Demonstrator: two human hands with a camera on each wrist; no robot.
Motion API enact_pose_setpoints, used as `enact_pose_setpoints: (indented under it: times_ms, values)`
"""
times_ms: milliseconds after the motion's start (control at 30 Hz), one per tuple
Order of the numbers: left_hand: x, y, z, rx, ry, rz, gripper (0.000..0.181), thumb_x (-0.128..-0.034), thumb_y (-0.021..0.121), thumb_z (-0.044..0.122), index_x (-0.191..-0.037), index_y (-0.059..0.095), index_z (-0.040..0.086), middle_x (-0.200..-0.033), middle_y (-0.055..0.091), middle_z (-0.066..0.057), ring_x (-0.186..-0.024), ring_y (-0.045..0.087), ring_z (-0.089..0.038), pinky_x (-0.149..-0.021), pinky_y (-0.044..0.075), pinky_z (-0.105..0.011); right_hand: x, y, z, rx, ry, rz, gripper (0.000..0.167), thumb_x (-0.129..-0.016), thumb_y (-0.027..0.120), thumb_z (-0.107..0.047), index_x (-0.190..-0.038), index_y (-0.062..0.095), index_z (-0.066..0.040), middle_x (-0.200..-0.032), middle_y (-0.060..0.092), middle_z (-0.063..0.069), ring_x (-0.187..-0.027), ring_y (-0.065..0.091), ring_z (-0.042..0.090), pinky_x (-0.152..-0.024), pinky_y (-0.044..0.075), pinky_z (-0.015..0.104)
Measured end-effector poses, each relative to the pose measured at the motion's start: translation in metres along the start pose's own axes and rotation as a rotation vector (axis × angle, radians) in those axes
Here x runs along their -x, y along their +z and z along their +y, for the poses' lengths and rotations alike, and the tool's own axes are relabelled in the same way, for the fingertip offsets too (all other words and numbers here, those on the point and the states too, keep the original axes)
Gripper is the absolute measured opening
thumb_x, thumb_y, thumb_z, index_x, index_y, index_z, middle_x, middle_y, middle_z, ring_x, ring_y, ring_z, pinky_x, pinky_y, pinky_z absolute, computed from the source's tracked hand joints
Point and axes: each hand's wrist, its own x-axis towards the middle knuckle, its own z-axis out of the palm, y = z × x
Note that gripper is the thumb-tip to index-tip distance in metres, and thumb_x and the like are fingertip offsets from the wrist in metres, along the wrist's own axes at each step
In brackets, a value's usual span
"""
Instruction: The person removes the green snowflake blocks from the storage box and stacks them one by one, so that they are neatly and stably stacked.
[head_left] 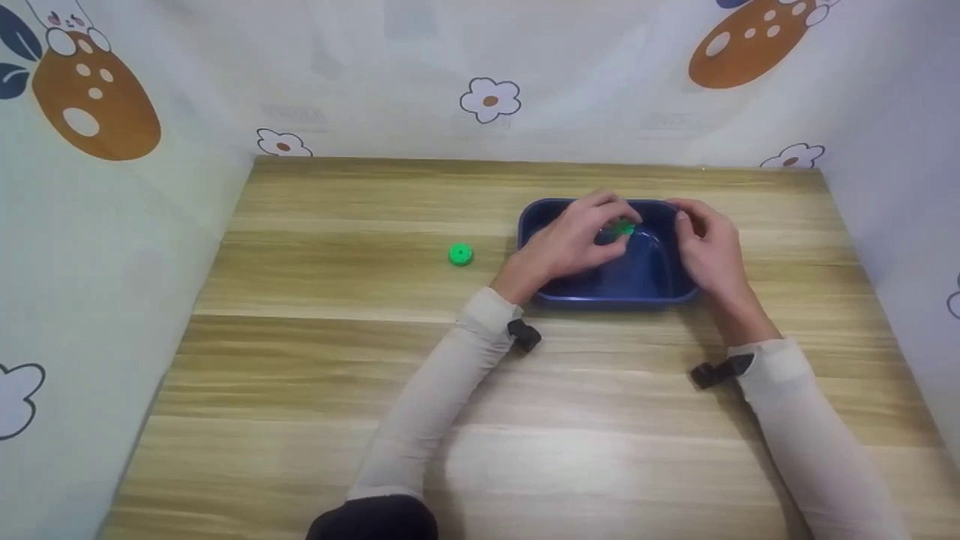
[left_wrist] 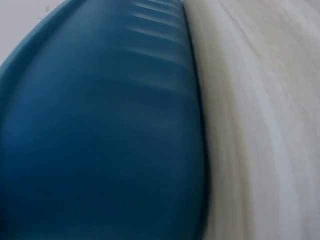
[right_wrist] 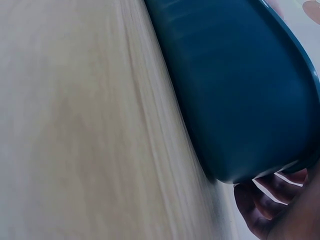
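A dark blue rectangular plastic bin (head_left: pixel 611 301) sits on the table right of the middle. My left hand (head_left: pixel 574 236) reaches over its left side, pinching a small green piece (head_left: pixel 624 228) between thumb and fingers above the bin's inside. Those fingers partly cover the piece, so its full shape is hidden. At the bin's right end, my right hand (head_left: pixel 712 247) grips the rim, thumb at the edge and fingers outside. In the right wrist view, curled fingers (right_wrist: pixel 265 200) touch the bin's end wall. The left wrist view holds only the bin's outer side (left_wrist: pixel 105 130) and the table.
A round green disc (head_left: pixel 460 254) with small holes lies on the wood-grain table (head_left: pixel 337 360), a short way left of the bin. Pale printed sheets (head_left: pixel 390 90) stand along the back and both sides of the table.
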Motion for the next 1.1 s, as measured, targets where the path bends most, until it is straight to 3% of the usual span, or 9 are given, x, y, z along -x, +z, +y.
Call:
enact_pose_setpoints:
  times_ms: [133,267,533,733,867,1100]
  values:
    - [0.007,-0.007,-0.001,0.117,0.052,0.11,0.03,-0.1004,0.07,0.012,-0.13,0.073,0.007,-0.125,0.069,-0.009,-0.111,0.071,-0.015,-0.1,0.058,-0.021,0.001,0.001,-0.003,-0.005,-0.003,-0.006,0.037,-0.113,0.05,-0.024,-0.139,0.072,-0.009,-0.135,0.073,0.015,-0.109,0.065,0.01,-0.098,0.048,0.02]
    - [0.012,-0.012,-0.003,0.207,0.098,0.179,0.03,-0.0995,0.07,0.008,-0.129,0.073,0.003,-0.125,0.069,-0.012,-0.113,0.073,-0.016,-0.102,0.06,-0.025,0.001,0.003,-0.004,0.002,-0.017,-0.002,0.036,-0.113,0.051,-0.023,-0.138,0.073,-0.009,-0.132,0.074,0.016,-0.104,0.065,0.007,-0.094,0.048,0.018]
    - [0.026,-0.029,-0.009,0.208,0.098,0.25,0.03,-0.0997,0.072,0.012,-0.129,0.073,0.004,-0.125,0.069,-0.01,-0.114,0.074,-0.012,-0.104,0.06,-0.028,0.002,0.003,-0.003,0.029,-0.04,0.025,0.035,-0.112,0.052,-0.021,-0.135,0.076,-0.01,-0.127,0.077,0.017,-0.094,0.065,0.004,-0.086,0.047,0.015]
    - [0.045,-0.049,-0.012,0.241,0.092,0.299,0.029,-0.0985,0.073,0.007,-0.127,0.074,0.003,-0.127,0.07,-0.011,-0.116,0.074,-0.015,-0.104,0.059,-0.025,0.001,-0.001,0.0,0.063,-0.01,0.041,0.035,-0.111,0.052,-0.022,-0.134,0.076,-0.012,-0.125,0.077,0.016,-0.093,0.064,0.002,-0.086,0.047,0.015]
    - [0.06,-0.06,-0.016,0.247,0.085,0.318,0.029,-0.0983,0.072,0.003,-0.127,0.073,0.001,-0.128,0.069,-0.012,-0.118,0.071,-0.018,-0.102,0.061,-0.03,-0.001,-0.003,0.002,0.067,-0.002,0.045,0.035,-0.111,0.052,-0.023,-0.135,0.076,-0.012,-0.123,0.077,0.017,-0.092,0.064,0.002,-0.086,0.047,0.016]
    - [0.089,-0.074,-0.03,0.233,0.026,0.323,0.028,-0.0976,0.072,0.0,-0.126,0.073,0.0,-0.126,0.068,-0.011,-0.119,0.069,-0.019,-0.099,0.063,-0.031,-0.002,-0.005,0.002,0.067,-0.01,0.032,0.036,-0.111,0.052,-0.022,-0.136,0.075,-0.01,-0.126,0.076,0.018,-0.092,0.063,0.003,-0.088,0.046,0.017]
